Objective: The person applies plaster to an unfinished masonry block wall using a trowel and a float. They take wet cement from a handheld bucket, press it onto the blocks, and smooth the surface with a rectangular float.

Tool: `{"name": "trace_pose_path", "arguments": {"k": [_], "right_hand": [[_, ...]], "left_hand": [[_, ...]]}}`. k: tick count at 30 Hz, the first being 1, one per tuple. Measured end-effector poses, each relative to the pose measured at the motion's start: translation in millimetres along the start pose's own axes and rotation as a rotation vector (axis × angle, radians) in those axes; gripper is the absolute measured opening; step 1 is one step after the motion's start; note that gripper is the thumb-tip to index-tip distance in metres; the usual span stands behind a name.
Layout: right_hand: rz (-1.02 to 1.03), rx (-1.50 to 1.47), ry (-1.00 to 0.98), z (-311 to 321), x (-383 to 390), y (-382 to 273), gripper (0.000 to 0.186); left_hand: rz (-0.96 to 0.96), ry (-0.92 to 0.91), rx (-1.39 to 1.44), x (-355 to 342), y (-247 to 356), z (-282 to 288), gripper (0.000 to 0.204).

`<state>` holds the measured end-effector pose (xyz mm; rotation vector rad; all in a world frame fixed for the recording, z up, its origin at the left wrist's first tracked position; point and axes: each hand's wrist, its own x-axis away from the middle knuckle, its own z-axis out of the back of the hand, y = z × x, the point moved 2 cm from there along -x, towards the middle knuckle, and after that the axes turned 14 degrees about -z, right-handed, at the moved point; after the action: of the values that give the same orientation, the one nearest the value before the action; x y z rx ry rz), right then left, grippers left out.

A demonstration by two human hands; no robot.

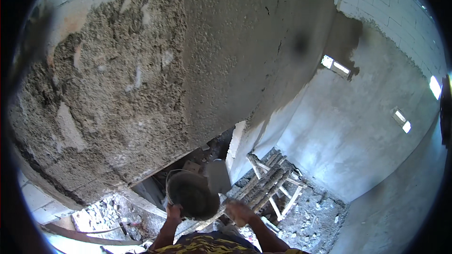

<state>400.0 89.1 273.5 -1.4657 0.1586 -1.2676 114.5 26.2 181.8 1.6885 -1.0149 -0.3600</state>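
A round dark bucket (193, 195) with a thin wire handle hangs before my body at the lower middle. My left hand (174, 211) grips its near left rim. The bucket's inside is shadowed, so I cannot tell how full it is. Just right of it, my right hand (239, 212) is closed and blurred, and what it holds is hard to make out. A flat pale grey plate (218, 177) shows beyond that hand; whether the two touch is unclear. Ahead stands a wall with rough lumpy mortar (127, 75) on the left and smoother damp plaster (235, 51) on the right.
Log planks (270, 183) lie on a wooden trestle (289, 200) below right, over rubble-strewn ground (310, 226). A grey plastered wall (348, 127) with small vent openings rises at the right. More broken rubble (103, 216) lies below left, near a curved beam (89, 235).
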Motion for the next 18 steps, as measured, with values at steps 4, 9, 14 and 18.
{"name": "trace_pose_path", "arguments": {"k": [4,9,14,18], "right_hand": [[0.466,-0.204,0.392,120.4,62.0,-60.1,0.03],[0.955,-0.605,1.215,255.6,177.3,-142.6,0.045],[1.156,-0.723,2.21,320.5,232.2,-194.2,0.026],[0.934,0.046,2.826,393.9,138.5,-186.2,0.03]], "left_hand": [[0.047,0.052,-0.066,-20.1,-18.8,-2.2,0.037],[-0.104,0.133,-0.059,-33.0,-57.4,36.2,0.032],[0.139,0.253,-0.063,-14.2,-77.9,95.1,0.051],[0.071,0.368,-0.178,11.4,-78.2,121.6,0.034]]}}
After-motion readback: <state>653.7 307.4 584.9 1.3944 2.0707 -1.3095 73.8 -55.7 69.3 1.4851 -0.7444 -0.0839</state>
